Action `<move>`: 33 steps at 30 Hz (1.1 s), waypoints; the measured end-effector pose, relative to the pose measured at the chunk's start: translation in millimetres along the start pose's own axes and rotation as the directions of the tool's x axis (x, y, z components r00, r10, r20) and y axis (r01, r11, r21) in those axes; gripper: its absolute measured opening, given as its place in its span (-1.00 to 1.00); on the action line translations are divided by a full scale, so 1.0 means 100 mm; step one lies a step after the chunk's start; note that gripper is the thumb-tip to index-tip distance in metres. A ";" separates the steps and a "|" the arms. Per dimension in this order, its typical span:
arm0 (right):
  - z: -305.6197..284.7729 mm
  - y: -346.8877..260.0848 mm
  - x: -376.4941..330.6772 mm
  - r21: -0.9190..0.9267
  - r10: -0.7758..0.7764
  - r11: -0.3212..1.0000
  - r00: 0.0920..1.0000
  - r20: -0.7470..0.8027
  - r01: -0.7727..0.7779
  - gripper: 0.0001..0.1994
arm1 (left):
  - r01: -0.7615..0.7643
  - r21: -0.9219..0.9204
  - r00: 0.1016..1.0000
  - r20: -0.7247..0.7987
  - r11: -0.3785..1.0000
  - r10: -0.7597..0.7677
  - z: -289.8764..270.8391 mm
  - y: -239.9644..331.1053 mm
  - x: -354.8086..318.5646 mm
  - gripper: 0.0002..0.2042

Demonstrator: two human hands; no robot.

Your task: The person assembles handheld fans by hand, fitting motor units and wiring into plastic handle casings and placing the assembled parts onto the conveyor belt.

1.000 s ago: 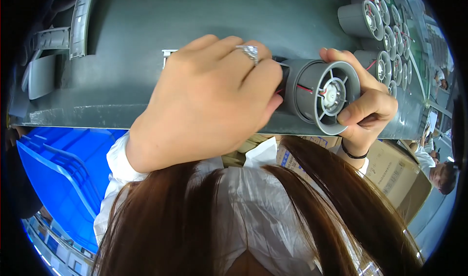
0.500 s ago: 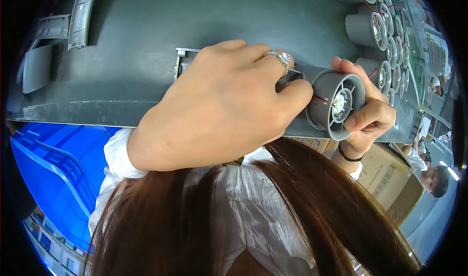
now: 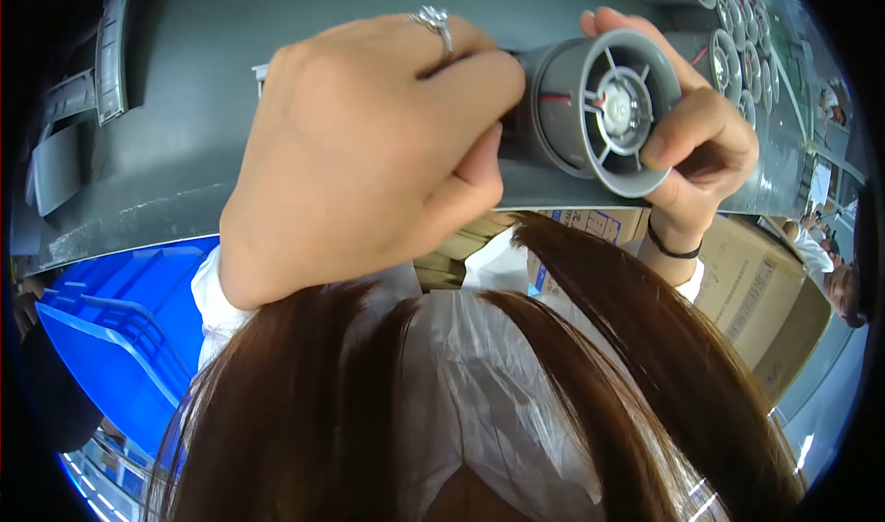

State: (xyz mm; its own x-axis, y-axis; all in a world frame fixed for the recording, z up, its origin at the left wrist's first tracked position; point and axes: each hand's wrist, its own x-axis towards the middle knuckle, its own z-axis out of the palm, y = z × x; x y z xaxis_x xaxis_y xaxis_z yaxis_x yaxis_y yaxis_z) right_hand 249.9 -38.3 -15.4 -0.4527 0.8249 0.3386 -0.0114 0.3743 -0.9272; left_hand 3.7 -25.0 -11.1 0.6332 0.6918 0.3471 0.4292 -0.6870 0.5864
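A grey cylindrical fan housing [image 3: 562, 121] is held up over the near edge of the workbench, its round end turned toward me. Inside that end are thin spokes, a white hub [image 3: 619, 115] and a short red wire. My right hand [image 3: 705, 130] grips the housing from the right, thumb on the rim and fingers around the far side. My left hand [image 3: 369, 144], wearing a ring, is closed just left of the housing. Its curled fingers hide what they hold. A small piece of a pale grey part [image 3: 261, 72] shows beyond that hand.
Several similar grey fan housings [image 3: 724, 57] stand in rows at the far right of the dark green workbench [image 3: 175, 144]. Grey plastic casing pieces [image 3: 112, 52] lie at the far left. Below the bench edge are a blue bin [image 3: 120, 338] and a cardboard box [image 3: 747, 292]. Another person sits at the far right.
The view has shifted. The fan housing appears higher and closer, with its open end facing me more. My left hand appears farther left and higher, its fingers curled more tightly.
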 end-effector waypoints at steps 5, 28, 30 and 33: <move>0.29 -0.08 0.15 0.095 -0.037 0.994 0.973 -0.228 0.060 -0.75 | 0.221 -0.059 0.975 0.003 0.973 -0.221 -0.13 0.34 0.10 -0.88; 0.35 -0.36 0.07 -0.088 0.096 0.989 0.967 -0.237 -0.120 -0.76 | 0.081 -0.023 0.992 -0.090 0.996 -0.083 0.03 0.13 -0.03 -0.87; 0.33 -0.50 0.06 -0.096 0.266 0.945 0.905 -0.331 -0.313 -0.76 | 0.069 -0.044 0.994 -0.084 0.997 -0.072 0.05 0.17 0.05 -0.87; 0.40 -0.33 0.01 -0.209 0.095 0.966 0.961 -0.261 -0.152 -0.76 | 0.025 -0.033 0.989 -0.145 0.999 -0.029 0.03 0.10 -0.08 -0.86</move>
State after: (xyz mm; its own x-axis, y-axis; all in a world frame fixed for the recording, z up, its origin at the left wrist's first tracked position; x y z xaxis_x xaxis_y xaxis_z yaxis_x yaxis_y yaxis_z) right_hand 214.4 -67.1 9.2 -0.2028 0.9385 0.2794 0.2447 0.3248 -0.9136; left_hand 4.7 -37.8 -10.4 0.5203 0.7366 0.4321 0.4233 -0.6618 0.6187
